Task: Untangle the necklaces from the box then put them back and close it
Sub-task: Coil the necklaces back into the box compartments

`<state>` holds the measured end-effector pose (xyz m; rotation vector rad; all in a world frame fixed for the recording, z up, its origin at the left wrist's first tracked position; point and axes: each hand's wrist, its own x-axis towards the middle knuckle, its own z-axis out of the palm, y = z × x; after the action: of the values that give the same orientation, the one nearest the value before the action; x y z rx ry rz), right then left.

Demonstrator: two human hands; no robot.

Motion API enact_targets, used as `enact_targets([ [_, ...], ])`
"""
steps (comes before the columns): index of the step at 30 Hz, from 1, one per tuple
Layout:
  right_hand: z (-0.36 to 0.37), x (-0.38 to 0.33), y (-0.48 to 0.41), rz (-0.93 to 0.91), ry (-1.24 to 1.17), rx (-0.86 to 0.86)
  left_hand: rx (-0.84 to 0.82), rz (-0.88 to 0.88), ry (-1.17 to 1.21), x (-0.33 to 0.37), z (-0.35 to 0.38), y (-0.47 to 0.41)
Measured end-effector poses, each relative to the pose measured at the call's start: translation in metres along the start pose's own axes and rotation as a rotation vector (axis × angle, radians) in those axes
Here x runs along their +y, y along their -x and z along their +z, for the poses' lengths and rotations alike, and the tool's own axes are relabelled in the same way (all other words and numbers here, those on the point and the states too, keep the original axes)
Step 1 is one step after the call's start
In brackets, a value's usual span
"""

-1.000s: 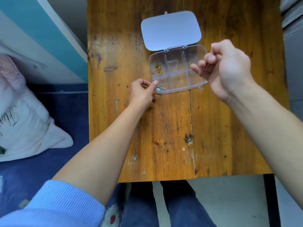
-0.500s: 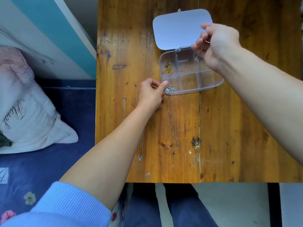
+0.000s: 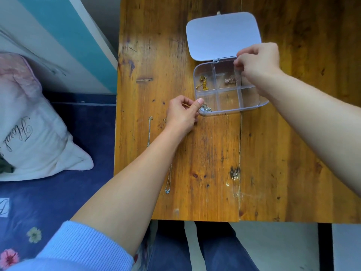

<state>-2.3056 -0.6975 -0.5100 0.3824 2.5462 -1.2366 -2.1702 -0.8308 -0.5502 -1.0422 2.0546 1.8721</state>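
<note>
A clear compartment box [image 3: 230, 112] lies open on the wooden table [image 3: 293, 153], its lid [image 3: 222, 34] flat behind it. My left hand [image 3: 182, 114] pinches the box's front-left corner, beside a silver chain clump [image 3: 206, 108] in that compartment. A gold necklace [image 3: 203, 85] sits in the back-left cell. My right hand [image 3: 257, 61] hovers over the back of the box with fingertips pinched, just above a rose-gold necklace [image 3: 230, 80] piled in the back-middle cell; its thin chain is hard to see. Another silver necklace [image 3: 167, 191] lies stretched on the table, partly under my left forearm.
The table's left edge borders a bed with a white pillow [image 3: 29, 133] and dark blue floral bedding [image 3: 58, 202]. A teal wall panel [image 3: 78, 42] stands behind. My legs [image 3: 195, 251] are below the table's front edge. A dark knot [image 3: 234, 174] marks the wood.
My right hand moved from the box's front right to its back and lowered; the rose-gold necklace now lies in the back-middle cell. My left hand stays on the corner.
</note>
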Motion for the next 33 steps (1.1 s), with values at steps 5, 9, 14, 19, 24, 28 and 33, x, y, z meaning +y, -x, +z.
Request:
enact_targets([
  [5,-0.011,0.015,-0.003,-0.16,0.448,-0.029,-0.006,-0.003,0.009,0.001,-0.002,-0.001],
  [9,-0.01,0.016,0.0,-0.211,0.61,-0.07,-0.012,-0.016,0.008,0.0,-0.002,-0.001],
  [14,-0.02,0.008,0.008,-0.271,0.435,-0.029,-0.014,-0.018,0.007,-0.001,-0.002,-0.001],
  [19,-0.014,-0.004,0.015,-0.302,0.298,-0.019,-0.015,-0.029,0.004,-0.001,-0.002,-0.002],
  [24,-0.007,0.008,0.024,-0.29,0.358,-0.08,-0.005,-0.024,-0.011,0.001,-0.002,-0.001],
  [28,-0.009,0.022,0.049,-0.377,0.274,-0.032,0.008,-0.001,-0.088,0.005,-0.008,-0.001],
  [33,-0.002,0.058,0.098,-0.422,0.186,-0.013,0.077,0.023,-0.193,-0.006,-0.052,0.006],
])
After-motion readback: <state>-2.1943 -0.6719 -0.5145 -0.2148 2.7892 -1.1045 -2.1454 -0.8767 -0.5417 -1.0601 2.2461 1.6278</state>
